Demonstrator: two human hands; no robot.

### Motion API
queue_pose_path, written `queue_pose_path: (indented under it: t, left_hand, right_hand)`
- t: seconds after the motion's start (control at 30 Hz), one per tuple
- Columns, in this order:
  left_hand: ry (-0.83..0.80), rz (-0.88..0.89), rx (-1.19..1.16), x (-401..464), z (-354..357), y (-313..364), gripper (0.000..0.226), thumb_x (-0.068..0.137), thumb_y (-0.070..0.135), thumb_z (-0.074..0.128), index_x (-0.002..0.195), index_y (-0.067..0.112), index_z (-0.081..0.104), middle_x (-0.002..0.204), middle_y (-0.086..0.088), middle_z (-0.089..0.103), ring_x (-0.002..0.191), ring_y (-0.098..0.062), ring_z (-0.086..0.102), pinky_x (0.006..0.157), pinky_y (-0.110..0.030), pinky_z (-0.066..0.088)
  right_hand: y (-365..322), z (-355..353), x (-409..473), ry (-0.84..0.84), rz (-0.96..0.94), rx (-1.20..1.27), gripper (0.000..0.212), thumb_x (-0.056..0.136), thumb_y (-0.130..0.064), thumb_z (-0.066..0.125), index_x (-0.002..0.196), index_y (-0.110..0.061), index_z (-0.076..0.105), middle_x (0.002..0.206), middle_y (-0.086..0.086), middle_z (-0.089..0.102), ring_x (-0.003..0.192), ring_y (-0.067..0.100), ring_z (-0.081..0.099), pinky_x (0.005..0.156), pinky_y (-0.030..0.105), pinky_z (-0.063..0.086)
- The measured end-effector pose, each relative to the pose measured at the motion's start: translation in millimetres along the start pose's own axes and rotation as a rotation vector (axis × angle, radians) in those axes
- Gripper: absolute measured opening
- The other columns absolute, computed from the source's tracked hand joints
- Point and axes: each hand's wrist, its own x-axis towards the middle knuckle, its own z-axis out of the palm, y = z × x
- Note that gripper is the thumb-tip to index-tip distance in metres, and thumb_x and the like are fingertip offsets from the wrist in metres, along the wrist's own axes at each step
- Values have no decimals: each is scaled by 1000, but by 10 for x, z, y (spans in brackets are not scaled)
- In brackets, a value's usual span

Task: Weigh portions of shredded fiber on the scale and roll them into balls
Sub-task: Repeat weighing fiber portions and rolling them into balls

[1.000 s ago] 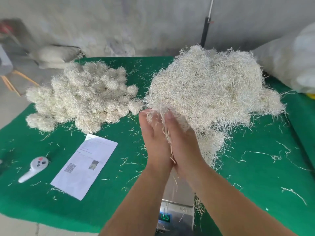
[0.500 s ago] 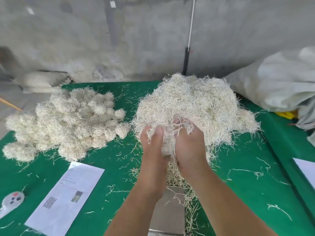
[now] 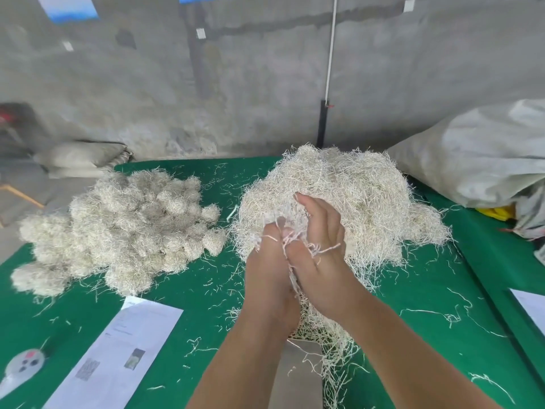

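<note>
Your left hand (image 3: 269, 261) and right hand (image 3: 320, 246) press palm to palm around a pale wad of shredded fiber (image 3: 284, 228) just in front of the big loose fiber heap (image 3: 339, 202) on the green surface (image 3: 206, 284); ease that pressure and trailing strands will likely shed, shorting the weighed portion.

Grey concrete wall (image 3: 265, 84), green-covered table (image 3: 442, 290), pale sacks (image 3: 76, 157) on the floor.
</note>
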Motion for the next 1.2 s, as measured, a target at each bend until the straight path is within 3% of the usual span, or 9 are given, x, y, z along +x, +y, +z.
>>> queue_pose_path:
  t: [0.13,0.3,0.4,0.5,0.6,0.7,0.83,0.97,1.2]
  left_hand:
    - [-32,96,-134,117,13,264,34,99,45,61,86,14,67,72,-4,64,62,-22,67,60,-34,57]
    - [-58,384,451,89,120,-89,34,105,33,49,138,29,55,77,7,64,63,1,58,63,-20,55]
    - [-73,420,580,94,29,-143,39,111,30,37,86,29,67,74,20,69,68,16,59,63,-5,46]
    - [-135,191,293,59,39,-96,22,90,73,47,84,71,68,81,51,61,87,32,53,101,-22,42]
    - [-214,21,-162,109,-28,-139,37,68,72,77,100,53,77,101,16,77,107,-3,71,106,-48,50]
    - [-174,39,-153,121,64,-127,43,88,64,66,105,27,79,91,-4,78,84,-21,77,67,-34,59]
    - [37,269,164,129,202,-154,22,100,51,58,119,45,68,106,21,75,91,2,72,73,-24,55]
    - [-248,-81,98,25,193,92,39,78,59,72,93,24,75,85,-1,71,75,-18,70,68,-33,55]
    - [-128,-176,-129,76,49,96,45,95,49,58,122,14,70,122,-7,74,114,-25,72,104,-44,50]
  right_hand:
    - [-121,-205,-14,-323,349,773,72,92,-28,73,149,-49,35,152,-3,52,111,-8,66,94,26,50]
    - [-323,-16,-74,-20,490,782,95,63,-91,66,119,-14,72,109,10,78,108,21,74,101,49,54]
    - [-358,-4,-43,84,542,784,84,82,-63,74,145,-11,53,129,7,69,115,22,69,109,51,49]
    - [-327,-58,8,182,536,838,98,80,-52,84,158,-39,26,150,-1,49,130,16,52,112,43,39]
    - [-372,-44,62,225,558,905,121,51,-73,90,153,-38,33,151,11,54,131,32,59,109,58,48]
    - [-375,-11,124,191,663,978,89,57,-80,79,116,-14,71,102,12,79,91,31,78,83,50,62]
    - [-347,-43,210,127,659,1192,53,78,-69,72,80,-17,83,90,13,78,84,33,77,76,43,59]
    - [-313,117,147,357,185,677,28,96,-63,50,92,-42,68,87,-8,71,78,16,69,62,30,56]
    - [-64,100,110,-4,-39,-37,63,102,-48,37,152,-68,5,155,-37,7,148,-5,6,125,44,17]
